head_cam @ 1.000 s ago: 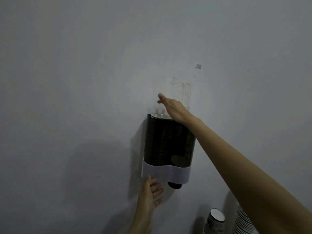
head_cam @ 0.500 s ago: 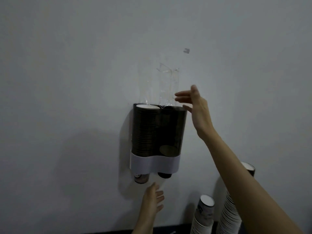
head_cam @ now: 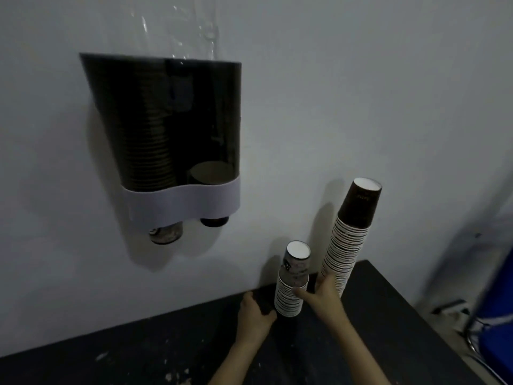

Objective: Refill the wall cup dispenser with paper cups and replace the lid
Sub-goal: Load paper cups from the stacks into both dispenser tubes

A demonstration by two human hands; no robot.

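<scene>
The wall cup dispenser (head_cam: 177, 201) has a dark tinted body and a white band. Its left tube is packed with cups; the right tube shows one cup low down. A clear plastic sleeve (head_cam: 191, 26) sticks up from its open top; I see no lid. On the dark table (head_cam: 138, 357) stand a short stack of paper cups (head_cam: 293, 284) and a tall stack of paper cups (head_cam: 351, 240). My left hand (head_cam: 254, 318) curls round the short stack's base from the left. My right hand (head_cam: 319, 300) grips the short stack from the right, thumb across its front, fingers against the tall stack.
The grey wall rises straight behind the table. A blue object (head_cam: 497, 295) with a metal frame stands past the table's right edge, and a small dark fitting (head_cam: 451, 309) lies low on the floor by the wall there.
Both hands have dropped from the dispenser to the table and closed on the short cup stack. My view has tilted down and come closer, so the table shows.
</scene>
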